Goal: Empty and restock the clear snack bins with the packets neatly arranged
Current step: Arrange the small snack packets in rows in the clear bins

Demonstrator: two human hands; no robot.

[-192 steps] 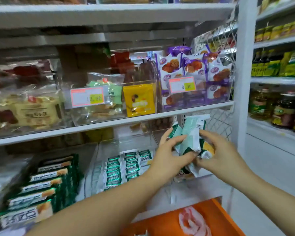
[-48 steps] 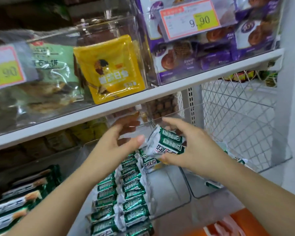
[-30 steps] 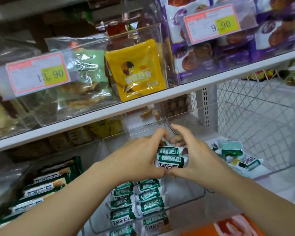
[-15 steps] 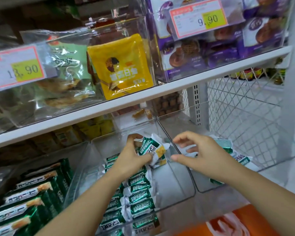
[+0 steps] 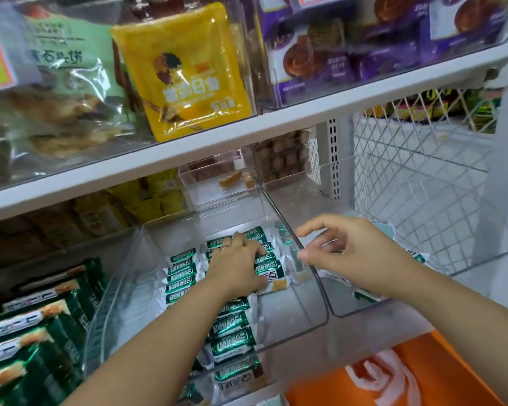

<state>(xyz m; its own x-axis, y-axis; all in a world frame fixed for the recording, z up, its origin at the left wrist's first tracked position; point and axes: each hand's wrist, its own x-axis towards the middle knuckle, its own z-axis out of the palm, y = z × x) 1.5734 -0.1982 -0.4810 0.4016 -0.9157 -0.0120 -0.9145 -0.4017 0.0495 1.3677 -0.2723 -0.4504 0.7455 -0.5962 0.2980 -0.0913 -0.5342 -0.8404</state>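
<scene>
The left hand [image 5: 236,263] is laid on the right-hand column of green packets [image 5: 232,320] in the middle clear bin [image 5: 294,315], fingers pressing down; nothing seems pinched. The right hand [image 5: 352,250] is held apart from it, over the wall shared with the right bin [image 5: 423,183], fingers loosely spread and empty. Loose packets [image 5: 364,295] are seen unsorted in the right bin. Step judged: the column is being squared up. Packets should be pushed flush, labels kept one way and overlaps even. A loose packet is best fetched only once the column is settled.

Packets [image 5: 180,276] lie rowed in the left bin [image 5: 294,323]; right bin [image 5: 481,259] just beside it
</scene>
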